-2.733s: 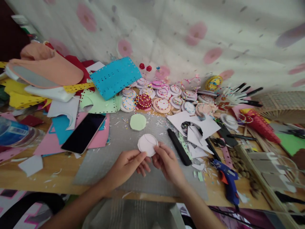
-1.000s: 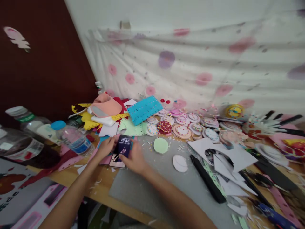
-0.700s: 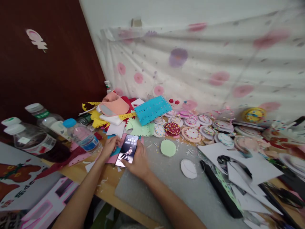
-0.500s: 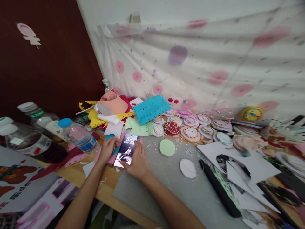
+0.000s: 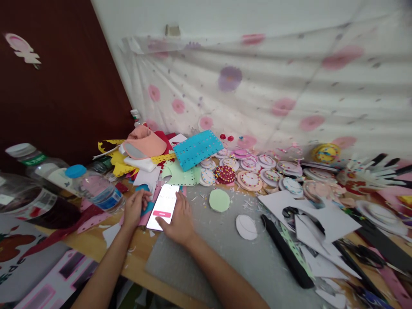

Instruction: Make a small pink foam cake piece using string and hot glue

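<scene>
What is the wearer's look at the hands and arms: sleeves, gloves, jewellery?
The left hand and right hand are ungloved, with no rings, watch or bracelet visible. Both forearms show no sleeves within the frame.

Along the wall (image 5: 231, 17), flowered sheeting (image 5: 273, 81); hangs in folds under a small tan block (image 5: 173, 30). At left, a dark red door (image 5: 61, 86); bears a pink-and-white cutout (image 5: 23, 49). Below, a blue-capped bottle (image 5: 96, 189) near a bottle of dark liquid (image 5: 41, 204) (both labelled). Farther back, a peach visor cap (image 5: 146, 143) beside yellow scraps (image 5: 120, 165).
</scene>
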Demonstrator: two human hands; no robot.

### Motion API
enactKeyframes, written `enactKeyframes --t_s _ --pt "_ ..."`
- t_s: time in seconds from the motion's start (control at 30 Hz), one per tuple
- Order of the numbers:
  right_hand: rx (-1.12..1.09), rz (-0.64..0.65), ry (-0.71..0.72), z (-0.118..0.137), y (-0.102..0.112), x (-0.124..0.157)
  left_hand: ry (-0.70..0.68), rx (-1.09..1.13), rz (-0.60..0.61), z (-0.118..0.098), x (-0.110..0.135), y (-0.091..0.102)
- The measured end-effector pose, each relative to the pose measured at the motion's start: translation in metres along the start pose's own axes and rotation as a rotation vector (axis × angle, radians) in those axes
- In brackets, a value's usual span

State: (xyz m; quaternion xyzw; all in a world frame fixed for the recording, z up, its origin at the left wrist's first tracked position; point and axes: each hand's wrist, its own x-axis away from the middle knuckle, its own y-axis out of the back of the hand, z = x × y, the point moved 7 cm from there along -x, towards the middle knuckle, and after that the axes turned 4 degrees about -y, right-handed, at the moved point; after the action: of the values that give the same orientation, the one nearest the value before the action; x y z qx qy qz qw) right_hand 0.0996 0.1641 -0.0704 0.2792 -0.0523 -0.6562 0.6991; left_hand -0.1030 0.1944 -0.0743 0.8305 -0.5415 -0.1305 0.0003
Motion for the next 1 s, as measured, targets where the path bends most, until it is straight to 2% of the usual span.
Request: enactKeyframes --t_s 0.13,0.37,0.47,0.7,0.87,1.0 --pt "-0.21 -0.142 0.026 -0.007 0.012 -0.002 0.014 0.007 -0.036 0.003 0.001 0.002" --pt "-0.262 -0.29 -0.085 -0.031 0.019 -0.011 -0.002 0.009 -0.074 0.003 -0.001 0.007" --pt "-0.212 -0.265 -0.065 -0.025 0.02 -0.013 -0.006 0.011 -0.078 0.005 0.0 0.008" --pt "-0.01 -0.051 0.136 0.013 0.015 -0.006 -0.002 0.01 -0.078 0.009 0.003 0.01" --pt "0.043 -0.012 0.194 0.016 0.012 -0.004 0.005 0.008 -0.071 0.01 0.004 0.009" --pt "0.057 -0.032 0.198 0.016 0.014 -0.004 -0.011 0.011 -0.065 0.004 0.005 0.008"
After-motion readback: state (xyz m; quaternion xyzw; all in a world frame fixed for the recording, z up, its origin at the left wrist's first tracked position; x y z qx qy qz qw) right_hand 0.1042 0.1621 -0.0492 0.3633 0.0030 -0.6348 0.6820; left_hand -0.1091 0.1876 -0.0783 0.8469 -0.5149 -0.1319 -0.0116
